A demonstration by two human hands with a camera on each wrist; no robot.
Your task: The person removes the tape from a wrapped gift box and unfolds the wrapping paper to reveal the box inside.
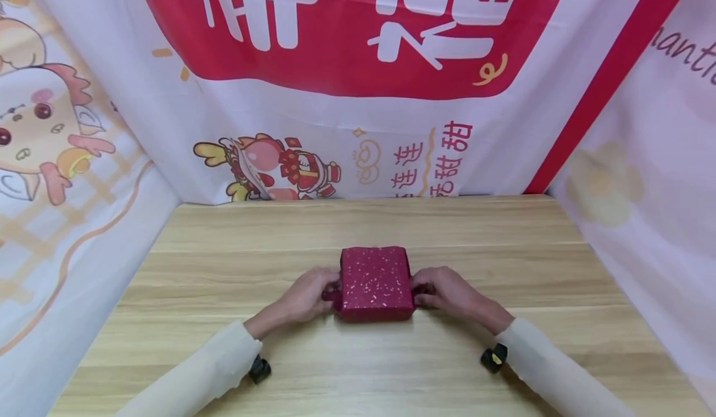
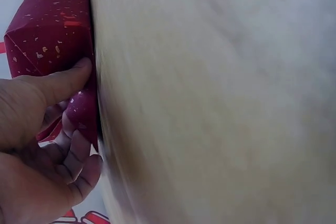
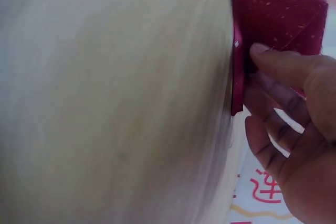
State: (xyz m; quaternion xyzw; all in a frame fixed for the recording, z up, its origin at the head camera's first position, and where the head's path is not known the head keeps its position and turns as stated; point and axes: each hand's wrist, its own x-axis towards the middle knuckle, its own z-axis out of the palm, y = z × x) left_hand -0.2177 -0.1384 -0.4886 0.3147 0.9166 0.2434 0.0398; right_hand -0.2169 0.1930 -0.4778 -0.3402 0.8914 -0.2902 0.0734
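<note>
A box wrapped in dark red paper with light and gold flecks sits flat near the middle of the table. Loose wrapping paper sticks out at both ends. At the left end, my left hand holds the paper flap, its thumb laid against the folded end and its fingers curled on the far side. Around the right end, my right hand pinches the folded paper between thumb and fingers. There a flap lies low along the tabletop. The wrapper's underside is hidden.
The wood-grain table spreads around the box. A white printed cloth with red lettering hangs behind its far edge, and other printed cloths stand at left and right. Small black devices are worn at both wrists, under pale sleeves.
</note>
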